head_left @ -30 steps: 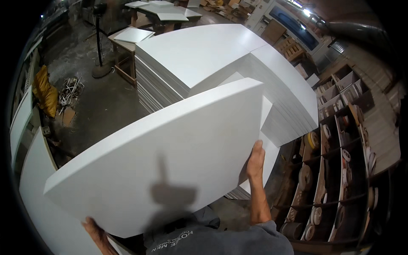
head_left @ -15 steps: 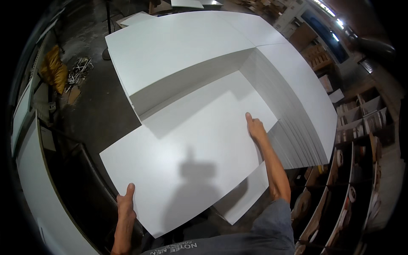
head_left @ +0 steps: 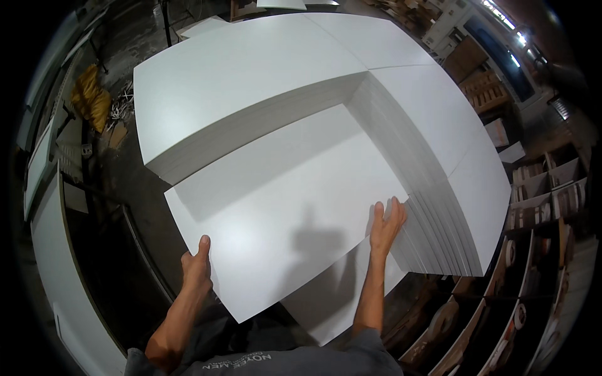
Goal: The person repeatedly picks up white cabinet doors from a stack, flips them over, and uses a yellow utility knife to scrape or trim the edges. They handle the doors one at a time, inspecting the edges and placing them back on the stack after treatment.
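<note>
A large white panel (head_left: 282, 200) lies at a slant in front of me, its far end within the corner formed by the stacked boards. My left hand (head_left: 197, 266) grips its left edge, the thumb on top and the fingers hidden below. At the panel's right near edge, by the side of the right stack, my right hand (head_left: 387, 229) holds on with thumb and bent fingertips showing. Beneath the panel's near side, part of another white board (head_left: 332, 301) is visible, with a shadow across it.
Thick stacks of white boards rise along the far side (head_left: 251, 81) and the right side (head_left: 439, 119). Shelves (head_left: 489, 313) with rolls and strips stand at the right. To the left are a leaning white board (head_left: 63, 250) and a yellow sack (head_left: 92, 100).
The panel's near left corner has shifted away from me. My left hand has moved forward with it, while my right hand has slid nearer along the edge, its fingers now showing.
</note>
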{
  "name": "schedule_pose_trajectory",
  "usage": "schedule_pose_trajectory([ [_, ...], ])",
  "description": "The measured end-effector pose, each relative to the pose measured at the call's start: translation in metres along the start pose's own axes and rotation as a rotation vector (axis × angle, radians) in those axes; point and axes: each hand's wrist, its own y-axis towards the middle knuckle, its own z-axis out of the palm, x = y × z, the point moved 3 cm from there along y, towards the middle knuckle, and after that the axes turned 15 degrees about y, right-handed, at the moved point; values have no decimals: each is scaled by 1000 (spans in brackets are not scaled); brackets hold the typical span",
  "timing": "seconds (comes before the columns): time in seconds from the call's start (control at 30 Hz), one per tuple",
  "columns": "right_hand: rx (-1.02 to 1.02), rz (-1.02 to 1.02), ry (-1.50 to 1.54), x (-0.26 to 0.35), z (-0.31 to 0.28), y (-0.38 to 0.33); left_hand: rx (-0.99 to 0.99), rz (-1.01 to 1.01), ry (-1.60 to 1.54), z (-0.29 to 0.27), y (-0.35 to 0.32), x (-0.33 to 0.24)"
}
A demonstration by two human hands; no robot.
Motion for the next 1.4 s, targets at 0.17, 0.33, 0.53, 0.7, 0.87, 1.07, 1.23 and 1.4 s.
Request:
schedule_pose_trajectory([
  [0.17,-95,184,236,-7,14,-24,-42,89,55,32,-3,-19],
  [0.33,-44,149,128,11,1,-43,-233,109,213,29,4,-10],
  [0.53,610,65,526,257,26,-170,-87,220,169,9,28,17],
  [0.7,1294,-41,763,390,158,-292,801,559,121,-108,80,26],
  [0.87,1200,421,956,449,317,-352,443,313,-161,-285,140,46],
  [1.07,1385,595,998,594,502,-377,-123,247,-515,-537,189,-42],
  [1.23,1616,567,1095,746,700,-409,-452,418,-729,-698,239,-112],
  [1.4,1569,459,1088,895,895,-423,-638,396,-752,-804,294,-153],
])
